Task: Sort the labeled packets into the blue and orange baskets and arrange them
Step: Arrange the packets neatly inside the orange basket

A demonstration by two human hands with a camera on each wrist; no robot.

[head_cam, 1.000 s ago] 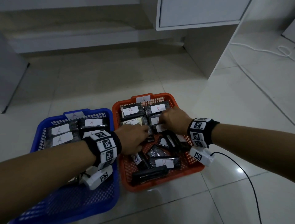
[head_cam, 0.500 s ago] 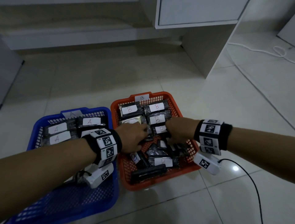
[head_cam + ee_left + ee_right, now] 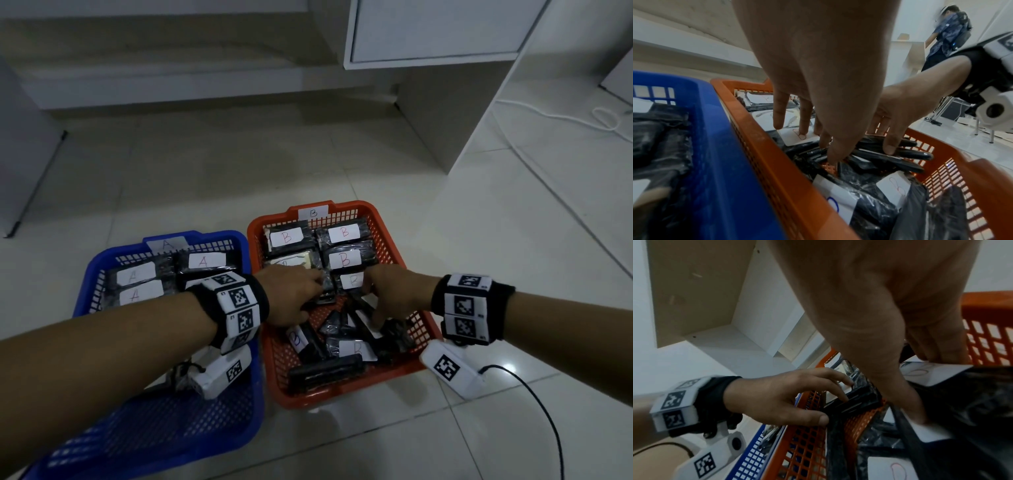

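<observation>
The orange basket (image 3: 370, 207), tagged B, holds tidy B packets (image 3: 344, 233) at its far end and a loose pile of black packets (image 3: 342, 329) nearer me. To its left, the blue basket (image 3: 205, 236), tagged A, holds A packets (image 3: 202, 262). Both hands are inside the orange basket. My left hand (image 3: 315, 294) has nearly straight fingers (image 3: 803, 129) touching a white label, and it holds nothing. My right hand (image 3: 371, 305) reaches into the loose pile, with thumb and curled fingers pinching a black packet (image 3: 931, 374).
A white cabinet (image 3: 428, 31) stands on the tiled floor behind the baskets. A white cable (image 3: 582, 120) lies at the far right, and a black cable (image 3: 534, 394) trails from my right wrist. Another person (image 3: 947, 32) stands far off.
My right hand has drawn back from the far B rows to the loose pile in the middle of the basket. My left hand has stayed nearly where it was.
</observation>
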